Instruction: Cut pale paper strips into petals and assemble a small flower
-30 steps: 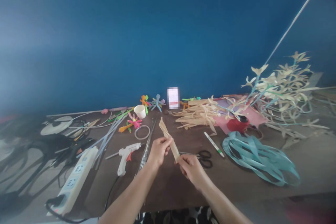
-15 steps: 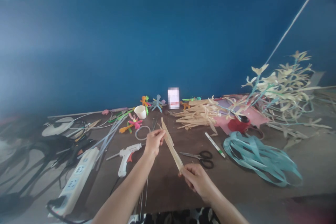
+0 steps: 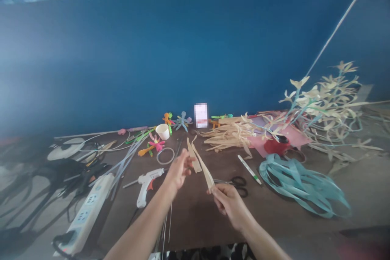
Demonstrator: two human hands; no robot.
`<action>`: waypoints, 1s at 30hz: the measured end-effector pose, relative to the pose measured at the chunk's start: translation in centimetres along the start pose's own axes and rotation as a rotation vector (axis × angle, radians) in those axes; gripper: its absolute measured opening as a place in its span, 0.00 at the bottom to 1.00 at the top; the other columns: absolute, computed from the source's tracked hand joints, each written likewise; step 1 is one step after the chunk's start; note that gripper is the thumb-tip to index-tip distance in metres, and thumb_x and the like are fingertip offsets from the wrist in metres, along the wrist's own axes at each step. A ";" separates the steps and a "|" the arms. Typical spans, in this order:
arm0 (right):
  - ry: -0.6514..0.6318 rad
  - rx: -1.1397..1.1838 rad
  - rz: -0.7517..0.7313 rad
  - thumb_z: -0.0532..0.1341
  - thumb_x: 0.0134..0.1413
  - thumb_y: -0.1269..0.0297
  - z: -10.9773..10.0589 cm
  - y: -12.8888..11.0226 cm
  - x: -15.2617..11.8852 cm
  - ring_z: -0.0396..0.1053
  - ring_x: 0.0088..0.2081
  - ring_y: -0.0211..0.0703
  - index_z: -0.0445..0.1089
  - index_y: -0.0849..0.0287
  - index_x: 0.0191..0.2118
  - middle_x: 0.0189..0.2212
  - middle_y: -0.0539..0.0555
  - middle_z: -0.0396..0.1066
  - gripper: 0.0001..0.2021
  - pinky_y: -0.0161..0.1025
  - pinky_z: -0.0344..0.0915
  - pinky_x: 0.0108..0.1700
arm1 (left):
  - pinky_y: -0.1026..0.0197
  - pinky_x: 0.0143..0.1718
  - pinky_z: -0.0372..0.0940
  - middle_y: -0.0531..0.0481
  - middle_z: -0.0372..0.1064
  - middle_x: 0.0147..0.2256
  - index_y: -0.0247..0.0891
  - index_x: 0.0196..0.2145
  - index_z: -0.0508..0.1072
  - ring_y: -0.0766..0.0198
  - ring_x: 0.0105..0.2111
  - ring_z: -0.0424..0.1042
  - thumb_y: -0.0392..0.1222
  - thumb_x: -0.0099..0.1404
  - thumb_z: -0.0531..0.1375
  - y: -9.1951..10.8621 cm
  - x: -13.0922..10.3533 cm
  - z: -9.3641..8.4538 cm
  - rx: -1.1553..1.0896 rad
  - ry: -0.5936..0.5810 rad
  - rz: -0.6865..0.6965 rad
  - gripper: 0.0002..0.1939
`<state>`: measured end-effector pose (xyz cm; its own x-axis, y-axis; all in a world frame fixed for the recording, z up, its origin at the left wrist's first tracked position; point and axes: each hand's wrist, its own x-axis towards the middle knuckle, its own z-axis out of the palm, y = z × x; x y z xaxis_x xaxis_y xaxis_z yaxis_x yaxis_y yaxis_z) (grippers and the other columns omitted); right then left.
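Observation:
My right hand (image 3: 228, 204) pinches the lower end of a pale, dry husk strip (image 3: 203, 165), which rises away from me over the table. Just left of that strip, my left hand (image 3: 180, 166) has its fingers apart and holds nothing. A second, flatter husk piece (image 3: 196, 165) lies on the table beyond the left fingertips. Partly behind the right hand are scissors (image 3: 239, 181) with black handles. To the left of my left forearm rests a white glue gun (image 3: 146, 183) with a red trigger.
A heap of husk strips (image 3: 228, 135) lies at the back. Turquoise ribbon (image 3: 304, 187) and a white marker (image 3: 250, 169) are on the right. A power strip (image 3: 87, 213), a tape ring (image 3: 165, 155) and a white cup (image 3: 163, 131) stand or lie leftward. Thin wires (image 3: 165, 227) lie near the front.
My left hand has let go of the husk strip's upper end, and its fingers have spread. The right hand keeps its grip near the same spot.

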<state>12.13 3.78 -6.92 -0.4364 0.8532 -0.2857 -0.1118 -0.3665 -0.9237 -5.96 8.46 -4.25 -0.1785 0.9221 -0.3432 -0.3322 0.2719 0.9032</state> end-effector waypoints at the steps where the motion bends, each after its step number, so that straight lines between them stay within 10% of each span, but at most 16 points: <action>1: 0.017 0.011 -0.010 0.54 0.48 0.53 0.0 -0.1 0.3 0.42 0.11 0.26 0.66 0.64 0.29 0.10 0.42 0.50 0.16 0.27 0.38 0.12 | 0.71 0.15 0.52 0.45 0.68 0.29 0.33 0.36 0.70 0.72 0.21 0.63 0.55 0.51 0.55 -0.6 -0.8 0.4 0.052 -0.073 -0.035 0.23; 4: 0.044 -0.021 -0.044 0.54 0.48 0.53 0.0 -0.2 1.1 0.42 0.11 0.26 0.66 0.64 0.28 0.10 0.42 0.50 0.16 0.27 0.38 0.13 | 0.71 0.15 0.51 0.52 0.63 0.20 0.32 0.26 0.70 0.72 0.18 0.59 0.50 0.49 0.59 -2.5 -2.8 1.5 0.206 -0.212 -0.020 0.16; 15: 0.181 -0.476 -0.331 0.57 0.44 0.57 -0.6 -1.6 1.9 0.53 0.20 0.32 0.64 0.62 0.19 0.15 0.47 0.58 0.14 0.29 0.49 0.22 | 0.68 0.15 0.54 0.53 0.62 0.17 0.34 0.24 0.68 0.69 0.16 0.60 0.48 0.52 0.54 -2.5 -4.1 2.5 0.479 -0.104 0.207 0.13; 25: 0.062 -0.054 -0.071 0.57 0.43 0.55 -1.7 -1.6 2.5 0.42 0.11 0.26 0.57 0.60 0.19 0.10 0.41 0.49 0.14 0.28 0.38 0.13 | 0.67 0.19 0.60 0.54 0.62 0.20 0.35 0.24 0.67 0.69 0.19 0.62 0.49 0.51 0.55 -1.6 -3.4 1.6 0.317 0.019 0.176 0.13; 30: 0.099 -0.144 -0.105 0.56 0.44 0.55 -1.8 -1.6 2.7 0.44 0.12 0.26 0.59 0.61 0.19 0.10 0.43 0.52 0.15 0.29 0.39 0.14 | 0.68 0.17 0.57 0.53 0.63 0.20 0.34 0.25 0.67 0.68 0.19 0.62 0.52 0.51 0.55 -2.2 -4.1 2.3 0.357 -0.164 0.095 0.16</action>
<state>12.77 7.30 -6.72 -0.3383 0.9190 -0.2027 -0.0207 -0.2226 -0.9747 -2.40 4.73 -4.26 -0.0336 0.9715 -0.2346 0.0266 0.2355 0.9715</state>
